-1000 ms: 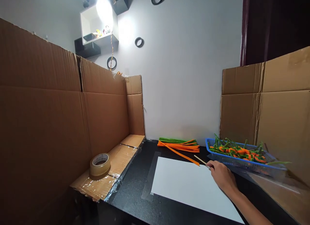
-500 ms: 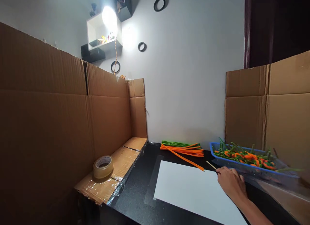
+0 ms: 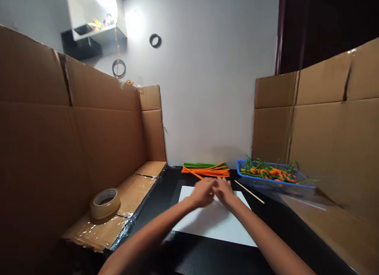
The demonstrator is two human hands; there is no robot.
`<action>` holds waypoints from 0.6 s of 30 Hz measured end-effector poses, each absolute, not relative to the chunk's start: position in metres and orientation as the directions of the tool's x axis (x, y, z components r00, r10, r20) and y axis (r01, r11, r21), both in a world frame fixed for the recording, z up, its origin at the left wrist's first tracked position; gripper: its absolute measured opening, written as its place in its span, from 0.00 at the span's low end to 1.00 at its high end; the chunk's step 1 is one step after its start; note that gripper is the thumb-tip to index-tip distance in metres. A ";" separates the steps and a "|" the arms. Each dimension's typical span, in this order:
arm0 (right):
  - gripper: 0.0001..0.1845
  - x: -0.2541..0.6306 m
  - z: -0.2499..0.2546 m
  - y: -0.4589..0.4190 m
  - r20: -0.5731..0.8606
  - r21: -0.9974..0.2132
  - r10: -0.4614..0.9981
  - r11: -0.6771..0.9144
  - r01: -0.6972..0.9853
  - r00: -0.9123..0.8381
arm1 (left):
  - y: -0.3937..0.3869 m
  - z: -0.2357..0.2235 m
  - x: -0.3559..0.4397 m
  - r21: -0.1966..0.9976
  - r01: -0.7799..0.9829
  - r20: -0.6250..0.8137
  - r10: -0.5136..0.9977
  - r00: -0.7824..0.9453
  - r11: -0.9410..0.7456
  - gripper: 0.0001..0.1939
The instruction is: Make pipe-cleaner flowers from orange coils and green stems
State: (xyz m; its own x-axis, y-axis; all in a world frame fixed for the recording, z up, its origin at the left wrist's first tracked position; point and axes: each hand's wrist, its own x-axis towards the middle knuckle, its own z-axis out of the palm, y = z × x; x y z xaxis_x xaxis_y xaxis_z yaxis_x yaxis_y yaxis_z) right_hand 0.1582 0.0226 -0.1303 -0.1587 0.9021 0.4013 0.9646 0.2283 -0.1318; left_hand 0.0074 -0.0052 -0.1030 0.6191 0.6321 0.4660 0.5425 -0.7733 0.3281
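A white rectangular paper sheet (image 3: 213,221) lies nearest on the black table. Above its far part, the left hand (image 3: 203,192) and the right hand (image 3: 224,191) are together, fingers bent; whether they grip something, one cannot tell. One loose, fuzzy orange stem (image 3: 197,175) runs from the orange stem bundle (image 3: 211,173) toward them. The thin pale stick (image 3: 249,191) lies beside the right hand; a careless elbow or wrist could probably roll it away.
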 end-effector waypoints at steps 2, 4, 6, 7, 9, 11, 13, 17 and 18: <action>0.17 0.149 -0.126 0.034 0.300 -0.109 0.949 0.138 0.985 -0.099 | 0.020 -0.114 -0.016 0.279 0.644 0.440 0.691 0.574 -0.713 0.19; 0.15 0.142 -0.122 0.040 0.232 -0.078 0.966 0.136 0.988 -0.114 | 0.048 -0.123 -0.039 0.223 0.697 0.432 0.710 0.556 -0.681 0.23; 0.12 0.139 -0.119 0.039 0.209 -0.043 0.963 0.184 0.982 -0.171 | 0.074 -0.131 -0.052 0.180 0.725 0.429 0.716 0.551 -0.665 0.29; 0.11 0.138 -0.118 0.036 0.207 -0.027 0.957 0.213 0.977 -0.203 | 0.085 -0.135 -0.055 0.161 0.727 0.417 0.713 0.563 -0.668 0.32; 0.10 0.139 -0.116 0.024 0.207 0.006 0.946 0.253 0.967 -0.249 | 0.104 -0.141 -0.055 0.141 0.730 0.386 0.716 0.581 -0.669 0.33; 0.12 0.144 -0.116 0.007 0.182 0.029 0.948 0.259 0.965 -0.260 | 0.117 -0.146 -0.053 0.137 0.748 0.367 0.735 0.571 -0.649 0.29; 0.11 0.152 -0.116 -0.013 0.115 0.038 0.959 0.256 0.966 -0.258 | 0.125 -0.150 -0.053 0.138 0.764 0.358 0.751 0.555 -0.630 0.25; 0.10 0.181 -0.112 -0.055 -0.021 0.037 0.969 0.246 0.969 -0.245 | 0.126 -0.151 -0.059 0.139 0.785 0.363 0.769 0.527 -0.603 0.19; 0.10 0.190 -0.111 -0.064 -0.038 0.037 0.969 0.247 0.968 -0.246 | 0.125 -0.151 -0.062 0.140 0.794 0.371 0.775 0.512 -0.591 0.18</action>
State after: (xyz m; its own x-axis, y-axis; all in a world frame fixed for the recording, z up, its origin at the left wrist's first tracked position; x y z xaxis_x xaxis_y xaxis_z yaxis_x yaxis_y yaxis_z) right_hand 0.1897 -0.0642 -0.1107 -0.2459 0.9686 -0.0379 0.9682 0.2472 0.0375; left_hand -0.0620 0.1246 -0.1505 0.5118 0.7750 0.3708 0.7941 -0.5914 0.1401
